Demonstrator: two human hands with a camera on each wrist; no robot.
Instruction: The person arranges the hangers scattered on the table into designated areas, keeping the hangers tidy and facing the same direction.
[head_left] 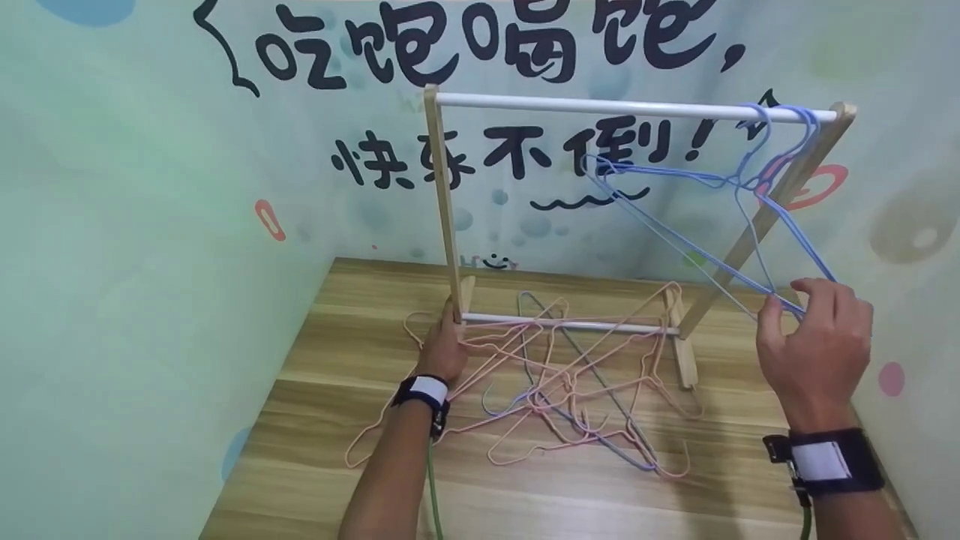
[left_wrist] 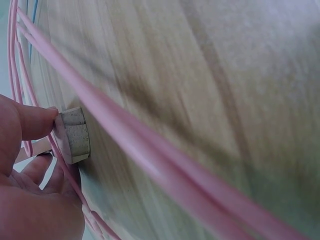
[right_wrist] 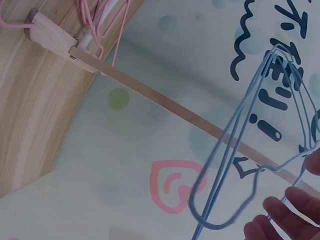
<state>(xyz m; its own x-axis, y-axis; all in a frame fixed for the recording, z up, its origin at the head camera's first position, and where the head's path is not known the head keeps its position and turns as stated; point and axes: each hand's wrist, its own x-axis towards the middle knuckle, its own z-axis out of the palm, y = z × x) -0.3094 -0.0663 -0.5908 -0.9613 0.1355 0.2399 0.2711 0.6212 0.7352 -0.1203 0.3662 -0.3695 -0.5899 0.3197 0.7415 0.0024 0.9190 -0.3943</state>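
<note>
L hand [head_left: 445, 349] grips the wooden rack [head_left: 697, 315] low on its L post [head_left: 444, 195], by the foot [left_wrist: 77, 132], w/ pink hangers [head_left: 570, 381] right beside it. R hand [head_left: 817, 349] is at the lower R corner of the blue hangers [head_left: 741, 181], thumb & fingers bent abt the wires, can't tell if pinching or just touching. Blue ones hang by hooks nr R end of top rod [head_left: 585, 106]; pink ones lie tangled on wood surface [head_left: 300, 450] around btm rod [head_left: 600, 326], w/ another blue hanger [head_left: 630, 456] among them.
</note>
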